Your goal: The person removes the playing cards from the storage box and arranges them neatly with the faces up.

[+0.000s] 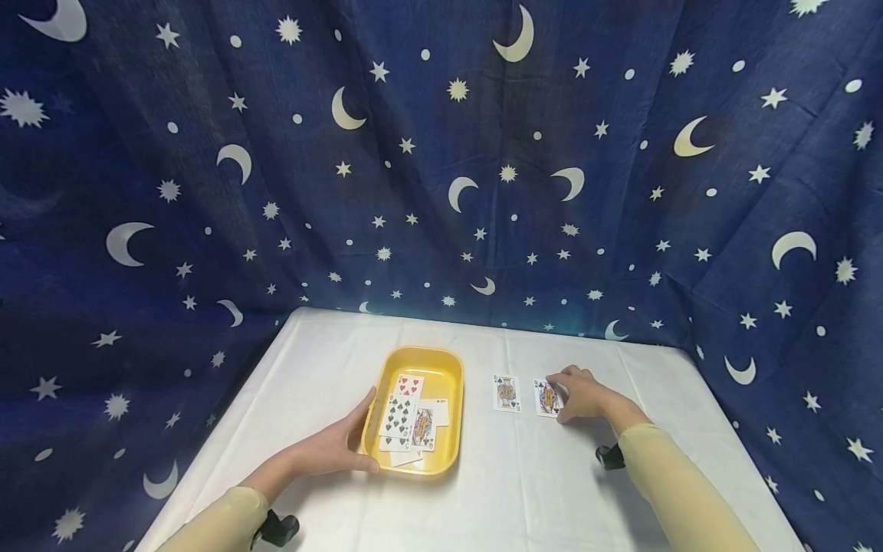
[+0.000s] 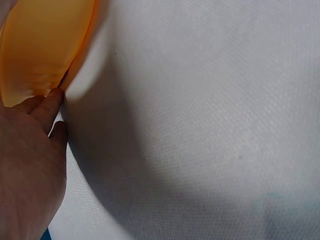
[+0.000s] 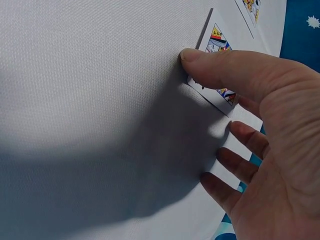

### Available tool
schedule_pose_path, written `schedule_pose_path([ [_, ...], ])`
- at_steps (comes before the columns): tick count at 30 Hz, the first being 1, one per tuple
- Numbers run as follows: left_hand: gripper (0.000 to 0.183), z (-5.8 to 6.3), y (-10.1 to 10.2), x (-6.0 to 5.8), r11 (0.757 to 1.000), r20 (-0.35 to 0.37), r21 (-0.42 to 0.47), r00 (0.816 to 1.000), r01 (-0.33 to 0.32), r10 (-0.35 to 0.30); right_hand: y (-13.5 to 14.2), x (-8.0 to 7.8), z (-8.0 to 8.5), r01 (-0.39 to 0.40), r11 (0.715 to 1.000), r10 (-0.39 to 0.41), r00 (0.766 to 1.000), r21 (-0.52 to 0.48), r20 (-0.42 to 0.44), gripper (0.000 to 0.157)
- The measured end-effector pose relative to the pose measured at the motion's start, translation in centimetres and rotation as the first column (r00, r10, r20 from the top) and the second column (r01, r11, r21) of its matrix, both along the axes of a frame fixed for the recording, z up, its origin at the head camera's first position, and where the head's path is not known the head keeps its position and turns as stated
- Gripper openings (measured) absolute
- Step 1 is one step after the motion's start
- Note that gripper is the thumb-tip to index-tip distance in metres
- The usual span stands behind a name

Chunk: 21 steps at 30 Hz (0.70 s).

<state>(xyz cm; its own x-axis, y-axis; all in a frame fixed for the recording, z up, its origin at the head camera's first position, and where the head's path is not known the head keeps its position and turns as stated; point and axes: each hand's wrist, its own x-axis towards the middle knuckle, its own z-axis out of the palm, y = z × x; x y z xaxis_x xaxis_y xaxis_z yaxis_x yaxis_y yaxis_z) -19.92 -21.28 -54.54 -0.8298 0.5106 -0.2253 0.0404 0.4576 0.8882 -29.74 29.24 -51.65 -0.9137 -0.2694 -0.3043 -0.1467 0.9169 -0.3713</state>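
While the left hand (image 1: 333, 448), fingers (image 2: 50, 106) wide, touches one tray (image 1: 448, 383), the right hand (image 1: 586, 395) pinches one card (image 1: 546, 399) of two outside.

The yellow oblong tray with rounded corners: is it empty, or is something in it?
Not empty. In the head view, several overlapping white playing cards lie inside the yellow oblong tray, with bare space beside them.
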Motion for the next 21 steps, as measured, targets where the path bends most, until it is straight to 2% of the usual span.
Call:
schedule_pose_path([
  [15,0.13,0.25,0.14,0.07,1.0,0.004,0.013,1.0,0.005,-0.005,-0.22,0.29,0.03,0.032,0.999,-0.032,0.999,0.004,0.005,0.091],
  [21,0.13,0.34,0.23,0.14,1.0,0.004,-0.012,1.0,-0.009,0.009,-0.07,0.51,0.49,-0.008,1.0,0.008,1.0,-0.019,-0.018,0.09],
])
